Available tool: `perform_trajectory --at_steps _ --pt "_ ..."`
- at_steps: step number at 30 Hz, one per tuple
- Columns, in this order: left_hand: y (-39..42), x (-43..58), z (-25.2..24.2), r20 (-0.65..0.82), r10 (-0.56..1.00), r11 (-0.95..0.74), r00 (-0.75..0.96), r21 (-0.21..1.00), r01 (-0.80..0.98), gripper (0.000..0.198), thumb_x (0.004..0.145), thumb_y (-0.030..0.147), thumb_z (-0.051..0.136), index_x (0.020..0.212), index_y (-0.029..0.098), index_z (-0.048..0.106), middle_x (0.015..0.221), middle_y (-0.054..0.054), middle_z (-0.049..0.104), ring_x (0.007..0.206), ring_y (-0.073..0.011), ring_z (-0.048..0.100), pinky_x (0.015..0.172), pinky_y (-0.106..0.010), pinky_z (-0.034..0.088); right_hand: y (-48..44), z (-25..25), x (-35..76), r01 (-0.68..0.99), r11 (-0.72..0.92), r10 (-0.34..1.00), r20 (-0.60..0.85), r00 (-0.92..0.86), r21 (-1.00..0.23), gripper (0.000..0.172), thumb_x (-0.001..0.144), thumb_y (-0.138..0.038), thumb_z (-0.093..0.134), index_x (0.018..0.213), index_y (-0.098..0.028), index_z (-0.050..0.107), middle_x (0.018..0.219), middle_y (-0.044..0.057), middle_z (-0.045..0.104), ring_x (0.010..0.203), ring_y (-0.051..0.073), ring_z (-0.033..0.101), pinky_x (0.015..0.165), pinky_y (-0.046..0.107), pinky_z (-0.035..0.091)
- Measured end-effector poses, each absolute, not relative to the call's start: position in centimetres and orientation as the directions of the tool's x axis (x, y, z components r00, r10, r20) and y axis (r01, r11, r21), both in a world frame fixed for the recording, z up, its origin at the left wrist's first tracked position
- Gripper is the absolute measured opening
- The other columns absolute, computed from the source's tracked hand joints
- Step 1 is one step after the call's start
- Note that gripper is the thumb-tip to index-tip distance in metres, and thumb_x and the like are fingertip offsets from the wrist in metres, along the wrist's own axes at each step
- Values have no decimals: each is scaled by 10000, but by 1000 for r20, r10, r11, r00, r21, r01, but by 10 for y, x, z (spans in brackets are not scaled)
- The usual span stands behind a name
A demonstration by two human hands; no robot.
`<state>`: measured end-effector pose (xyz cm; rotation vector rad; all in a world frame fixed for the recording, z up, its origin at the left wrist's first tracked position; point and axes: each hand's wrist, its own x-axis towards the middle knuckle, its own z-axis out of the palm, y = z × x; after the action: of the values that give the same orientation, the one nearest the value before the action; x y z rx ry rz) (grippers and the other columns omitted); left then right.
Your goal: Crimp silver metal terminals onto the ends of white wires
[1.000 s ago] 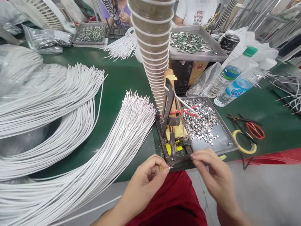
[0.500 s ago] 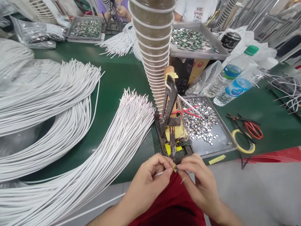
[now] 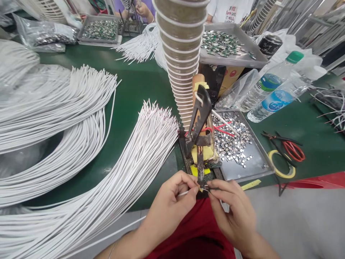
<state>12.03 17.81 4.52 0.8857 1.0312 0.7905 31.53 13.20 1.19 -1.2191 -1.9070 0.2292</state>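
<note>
In the head view my left hand [image 3: 172,203] pinches the end of a white cable [image 3: 183,193]; a small yellowish piece [image 3: 201,189] shows at its fingertips. Close on its right, my right hand [image 3: 233,205] is closed, thumb and fingers together at a thin wire end; what exactly it holds is too small to make out. Both sets of fingertips meet just under the dark tip of a soldering iron [image 3: 200,165], which is fixed upright with its wooden handle [image 3: 198,80] on top. A black metal bracket [image 3: 201,108] stands beside the handle.
A bundle of white cables [image 3: 134,162] lies left. A ribbed hose [image 3: 183,54] hangs behind the iron. To the right are a tray of small metal connectors [image 3: 256,165], yellow tape [image 3: 272,167], pliers [image 3: 277,136] and water bottles [image 3: 277,100]. Two people sit opposite.
My right hand has shifted slightly right, and its fingers have spread a little from the left fingertips, with a thin wire now showing between. The whole view has moved slightly.
</note>
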Motion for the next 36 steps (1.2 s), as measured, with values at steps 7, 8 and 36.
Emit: perform_trajectory --at_steps 7,8,36 --pt "181 118 44 -354 883 415 308 896 -161 161 863 195 755 776 194 619 907 -2 694 664 -98 525 615 -202 416 137 15 313 676 532 795 576 -192 -509 305 955 -32 665 1189 -226 643 1112 116 825 952 227 813 764 377 630" --pt "181 117 45 -353 884 413 308 897 -158 162 864 194 756 776 194 621 921 -6 703 675 -101 539 627 -203 427 138 16 312 679 534 792 579 -193 -504 296 957 -32 663 1184 -221 643 1111 119 826 948 225 813 763 376 629" --pt "167 124 47 -77 986 74 148 997 26 158 871 71 644 816 218 658 923 -25 790 843 -147 791 775 -195 628 143 18 302 635 586 753 628 -197 -504 269 936 8 648 1129 -179 646 1047 84 746 929 186 740 804 318 613"
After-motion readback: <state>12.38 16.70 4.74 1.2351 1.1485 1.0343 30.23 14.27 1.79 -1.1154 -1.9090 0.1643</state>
